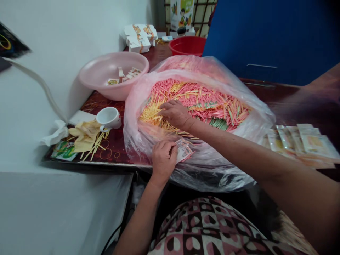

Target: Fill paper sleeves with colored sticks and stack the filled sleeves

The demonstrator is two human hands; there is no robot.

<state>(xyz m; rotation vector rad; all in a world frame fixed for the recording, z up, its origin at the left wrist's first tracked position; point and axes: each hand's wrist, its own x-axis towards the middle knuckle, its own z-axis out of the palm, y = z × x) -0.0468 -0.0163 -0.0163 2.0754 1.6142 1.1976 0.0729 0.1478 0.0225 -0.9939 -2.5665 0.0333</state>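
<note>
A large clear plastic bag (132, 109) lies wide open on the table, full of thin short sticks (202, 95) in pink, yellow and green. My right hand (176, 114) reaches over the near left part of the bag, its fingers slightly apart and bent down at the yellow sticks (152, 112). No stick shows clearly between those fingers. At the bag's front edge my left hand (164, 157) is closed, with thumb and fingers pinching a small printed packet (184, 150) that is white with orange-red print. Part of the packet is covered by the hand.
Left of the bag stand a pink basin (90, 76) with small packets inside and a white cup (108, 117). Yellow sticks, a yellowish wrapper (86, 132) and rubber bands lie nearby. Flat packets (305, 141) lie right; a person's blurred arm (318, 85) enters there. A red basin (186, 46) stands behind.
</note>
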